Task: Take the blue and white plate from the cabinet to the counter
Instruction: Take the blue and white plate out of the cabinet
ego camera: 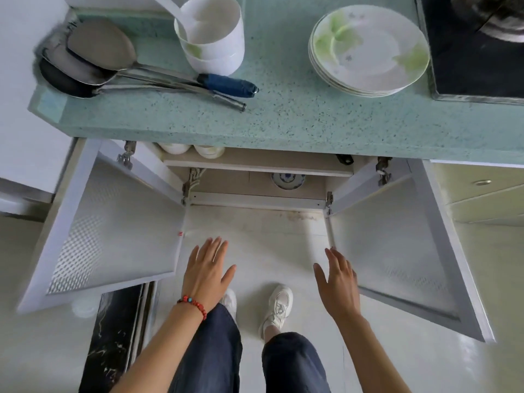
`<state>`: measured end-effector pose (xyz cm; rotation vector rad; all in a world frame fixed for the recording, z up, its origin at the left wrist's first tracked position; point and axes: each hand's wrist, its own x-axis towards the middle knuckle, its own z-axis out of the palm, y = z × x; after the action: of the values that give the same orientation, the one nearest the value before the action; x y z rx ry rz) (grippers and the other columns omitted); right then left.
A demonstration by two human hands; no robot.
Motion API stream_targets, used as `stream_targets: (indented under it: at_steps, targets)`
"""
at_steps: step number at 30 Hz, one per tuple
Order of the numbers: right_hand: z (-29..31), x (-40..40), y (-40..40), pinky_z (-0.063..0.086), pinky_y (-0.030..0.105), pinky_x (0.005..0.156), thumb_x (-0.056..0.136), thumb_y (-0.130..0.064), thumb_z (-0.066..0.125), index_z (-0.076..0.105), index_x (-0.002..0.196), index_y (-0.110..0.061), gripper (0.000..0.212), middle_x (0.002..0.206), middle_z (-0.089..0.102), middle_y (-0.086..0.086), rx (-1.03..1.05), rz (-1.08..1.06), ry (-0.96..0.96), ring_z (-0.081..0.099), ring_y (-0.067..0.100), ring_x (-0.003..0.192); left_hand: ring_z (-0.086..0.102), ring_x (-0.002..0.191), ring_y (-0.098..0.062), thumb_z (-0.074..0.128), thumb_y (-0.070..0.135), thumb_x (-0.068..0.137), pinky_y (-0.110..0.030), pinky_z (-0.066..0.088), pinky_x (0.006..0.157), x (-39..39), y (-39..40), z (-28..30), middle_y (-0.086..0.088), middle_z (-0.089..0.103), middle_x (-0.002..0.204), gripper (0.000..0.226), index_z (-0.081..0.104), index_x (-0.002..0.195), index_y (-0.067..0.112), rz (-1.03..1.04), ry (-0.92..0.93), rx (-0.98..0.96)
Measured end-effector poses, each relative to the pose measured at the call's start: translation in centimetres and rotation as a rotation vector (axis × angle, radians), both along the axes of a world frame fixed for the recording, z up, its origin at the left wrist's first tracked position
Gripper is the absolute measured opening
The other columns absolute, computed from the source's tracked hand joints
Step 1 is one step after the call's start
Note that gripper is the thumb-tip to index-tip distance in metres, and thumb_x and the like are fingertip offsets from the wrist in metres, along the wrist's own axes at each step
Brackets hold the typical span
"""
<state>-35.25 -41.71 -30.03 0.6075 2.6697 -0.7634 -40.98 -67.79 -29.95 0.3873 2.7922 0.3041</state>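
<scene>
plate: blue and white plate on lower cabinet floor, toward its back edge, right of centre, half hidden under the shelf.
handling: likely glazed ceramic; stiff, brittle, slick, moderate weight. best taken at opposite rim edges, or thumb over rim.
doors: left door and right door swung wide.
hands: left hand and right hand empty, fingers spread, well short of plate.
counter: bare front edge of counter, near green plate stack.

No text, label, brand, number or sign can be read anywhere in the view.
</scene>
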Motion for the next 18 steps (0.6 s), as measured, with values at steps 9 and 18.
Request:
stream_targets:
  at_steps: [9, 18]
  targets:
    - [-11.2, -5.2, 0.9, 0.027, 0.04, 0.109, 0.092, -0.026, 0.047, 0.038, 0.132, -0.004, 0.046, 0.141, 0.042, 0.016, 0.041, 0.004, 0.004, 0.037, 0.03, 0.131, 0.048, 0.122, -0.035, 0.062, 0.031, 0.083, -0.051, 0.035, 0.102, -6.7, 2.0, -10.7, -0.019, 0.054, 0.13, 0.053, 0.048, 0.125, 0.003, -0.135, -0.022, -0.028]
    - [-25.0, -12.3, 2.6, 0.033, 0.045, 0.105, 0.09, -0.023, 0.052, 0.043, 0.128, -0.001, 0.045, 0.135, 0.048, 0.02, 0.066, -0.066, 0.116, 0.043, 0.035, 0.125, 0.033, 0.134, -0.032, 0.051, 0.032, 0.09, -0.046, 0.02, 0.112, -13.4, 5.4, -24.6, -0.015, 0.041, 0.142, 0.053, 0.038, 0.133, 0.005, -0.167, 0.023, 0.055]
